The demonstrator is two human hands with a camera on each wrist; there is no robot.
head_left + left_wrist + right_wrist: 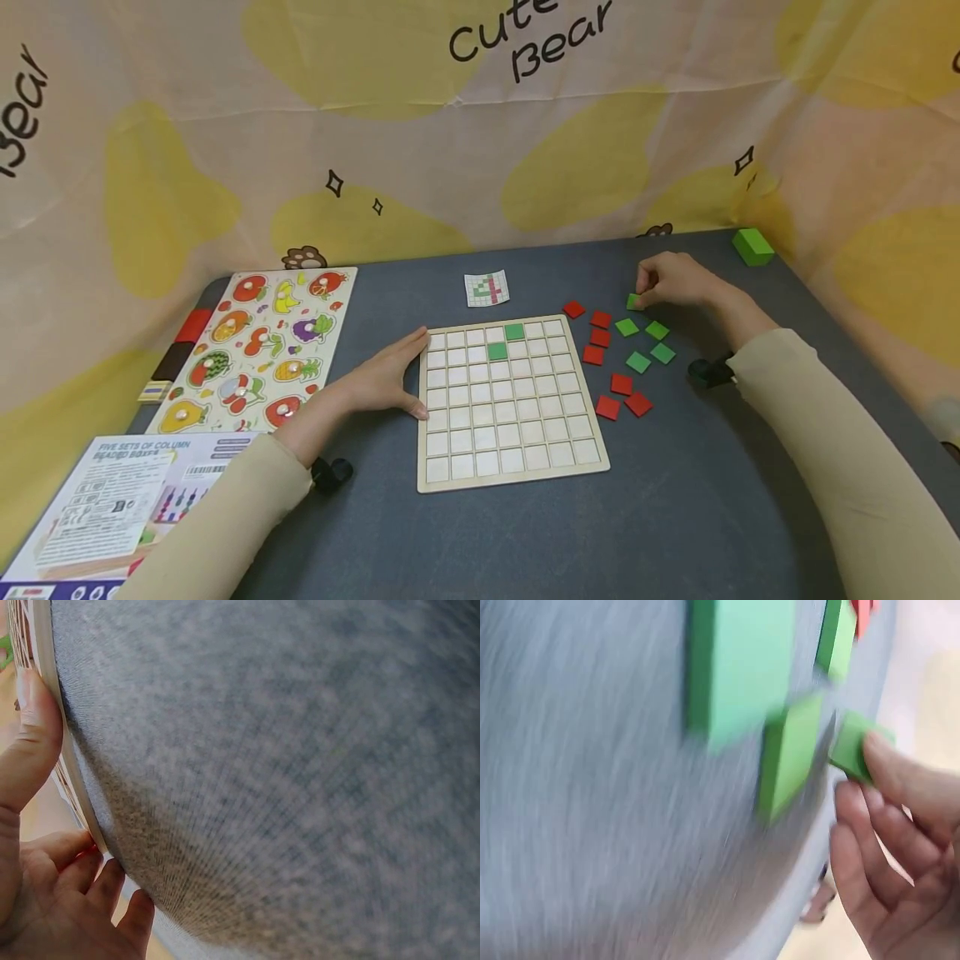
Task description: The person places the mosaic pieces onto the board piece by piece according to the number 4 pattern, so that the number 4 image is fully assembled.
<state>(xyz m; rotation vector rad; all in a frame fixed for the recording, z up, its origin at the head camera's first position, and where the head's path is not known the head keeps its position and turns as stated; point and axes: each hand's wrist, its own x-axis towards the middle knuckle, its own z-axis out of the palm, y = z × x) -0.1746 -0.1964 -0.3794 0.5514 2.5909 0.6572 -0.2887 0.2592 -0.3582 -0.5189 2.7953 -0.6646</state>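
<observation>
My right hand (675, 282) pinches a green square tile (632, 302) between thumb and fingers, at the far end of the loose green tiles (638, 362). In the right wrist view the thumb lies over the face of that tile (852, 746). A wooden grid board (513, 478) with white cells lies in the middle, and two green tiles (498, 351) sit in its upper cells. My left hand (382, 375) touches the board's left edge, thumb and fingers spread. The left wrist view shows the thumb (34, 739) and fingertips (90, 838) along the board's side.
Several red tiles (621, 384) lie right of the board. A small pattern card (486, 288) is behind it. At left are a fruit puzzle board (255, 333) and a printed box (112, 508). A green block (752, 247) stands far right, near the cloth backdrop (420, 150).
</observation>
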